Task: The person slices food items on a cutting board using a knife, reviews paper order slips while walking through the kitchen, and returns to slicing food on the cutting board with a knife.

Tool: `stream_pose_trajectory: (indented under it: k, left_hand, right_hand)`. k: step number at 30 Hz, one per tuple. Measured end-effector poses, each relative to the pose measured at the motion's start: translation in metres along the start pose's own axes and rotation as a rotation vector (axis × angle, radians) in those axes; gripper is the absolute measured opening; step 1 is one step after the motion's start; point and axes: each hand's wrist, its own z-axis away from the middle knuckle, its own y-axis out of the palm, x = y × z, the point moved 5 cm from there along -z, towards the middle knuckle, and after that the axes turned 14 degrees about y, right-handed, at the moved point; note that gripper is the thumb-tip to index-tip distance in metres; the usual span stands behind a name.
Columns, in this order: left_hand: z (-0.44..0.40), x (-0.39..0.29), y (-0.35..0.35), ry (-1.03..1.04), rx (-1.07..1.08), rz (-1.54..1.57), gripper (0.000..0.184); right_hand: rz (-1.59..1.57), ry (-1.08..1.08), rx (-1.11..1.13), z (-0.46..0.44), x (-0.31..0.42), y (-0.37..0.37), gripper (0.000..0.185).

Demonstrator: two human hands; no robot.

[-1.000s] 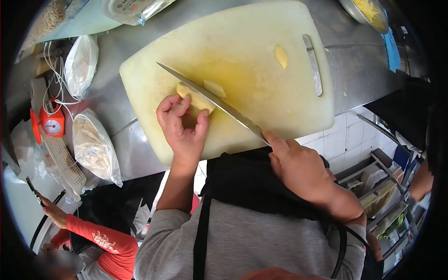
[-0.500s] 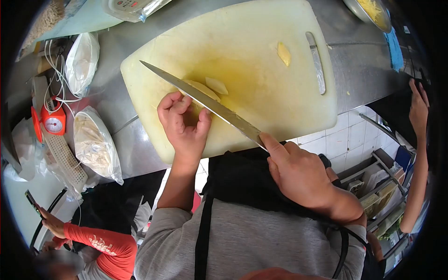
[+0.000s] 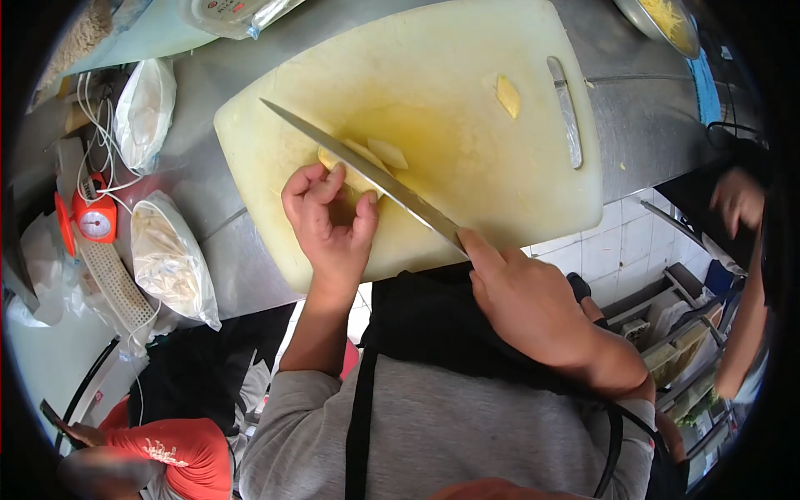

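Note:
My right hand (image 3: 521, 300) is wrapped round the handle of a long knife (image 3: 367, 171), whose blade points up and left over the cutting board (image 3: 467, 50). Curled fingers of my left hand (image 3: 329, 217) hold a pale yellow piece of food (image 3: 331, 160) against the board, right beside the blade, which hides part of the piece. A cut slice (image 3: 387, 153) lies just beyond the blade. Another yellow slice (image 3: 507, 97) rests apart, near the board's handle slot.
A metal bowl (image 3: 687, 42) of yellow shreds is at the top right, by a blue cloth (image 3: 708, 92). Plastic bags (image 3: 171, 262) and a red scale (image 3: 94, 218) stand left. One co-worker (image 3: 179, 450) is lower left; another's hand (image 3: 737, 198) is at the right.
The knife tip first swung left, then came slightly back right, and more of the held piece shows again. The lower-left co-worker's phone arm has lowered. The hand at the right came into view and moved down.

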Motion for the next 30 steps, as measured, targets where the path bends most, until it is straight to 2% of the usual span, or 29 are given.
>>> stream_pose_trajectory:
  k: [2,8,11,14,30]
  left_hand:
    - [-0.002,-0.001,0.000,0.001,0.003,-0.026,0.039]
    - [-0.002,-0.001,0.000,0.008,-0.001,-0.022,0.039]
    - [0.000,0.005,0.001,-0.021,-0.099,0.012,0.039]
    - [0.001,0.006,0.002,-0.022,-0.083,0.008,0.039]
    - [0.000,0.004,0.000,-0.019,-0.079,0.013,0.040]
  right_hand:
    - [0.006,0.018,0.021,-0.009,0.001,0.003,0.044]
    - [-0.019,-0.037,-0.108,-0.006,-0.002,0.006,0.042]
    - [-0.019,-0.030,-0.134,0.005,0.003,-0.001,0.042]
    - [-0.007,-0.033,-0.165,0.011,0.007,-0.005,0.042]
    - [0.058,-0.030,-0.114,0.001,0.011,0.003,0.041]
